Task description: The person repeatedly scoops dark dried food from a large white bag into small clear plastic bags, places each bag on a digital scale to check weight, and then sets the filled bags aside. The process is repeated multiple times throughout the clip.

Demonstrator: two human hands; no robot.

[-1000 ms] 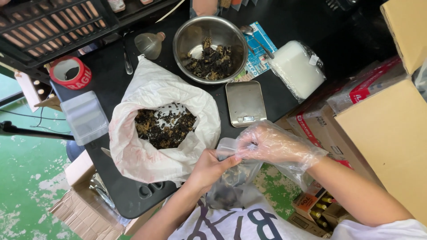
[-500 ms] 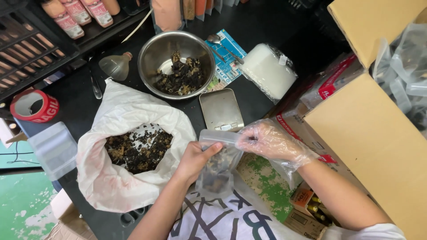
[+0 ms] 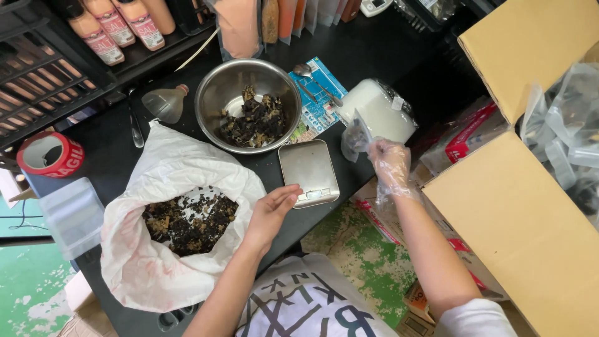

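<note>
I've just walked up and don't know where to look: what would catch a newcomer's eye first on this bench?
Probably the big white bag at lower left, open on a heap of dark dried pieces, and the steel bowl behind it holding more of the same. The right hand, in a clear glove, lifts a small clear bag beside a stack of white bags, while the bare left hand rests by the flat metal scale.

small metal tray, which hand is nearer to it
Left. The bare left hand hovers just beside the small metal tray, by its left edge at the white bag's rim. The gloved right hand is further right, holding up a small clear bag.
</note>
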